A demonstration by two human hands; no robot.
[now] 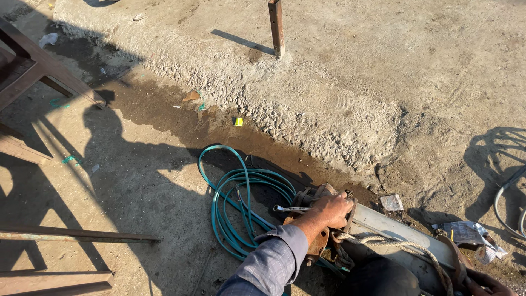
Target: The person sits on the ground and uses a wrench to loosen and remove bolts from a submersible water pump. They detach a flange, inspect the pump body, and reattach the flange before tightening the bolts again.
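My left hand, in a blue-grey sleeve, reaches over the rusty end fitting of a long grey metal cylinder that lies on the ground. Its fingers are curled over the fitting's top, closed on the handle of a silver open-end wrench that points left. A frayed pale rope runs along the cylinder. Only part of my right hand shows at the bottom right corner, beside a rusty ring on the cylinder's far end; its grip is hidden.
A coiled teal hose lies just left of the fitting. A wet strip runs along a raised rough concrete kerb. A rusty post stands on it. Rusty metal frames are at left, paper scraps and grey hoses at right.
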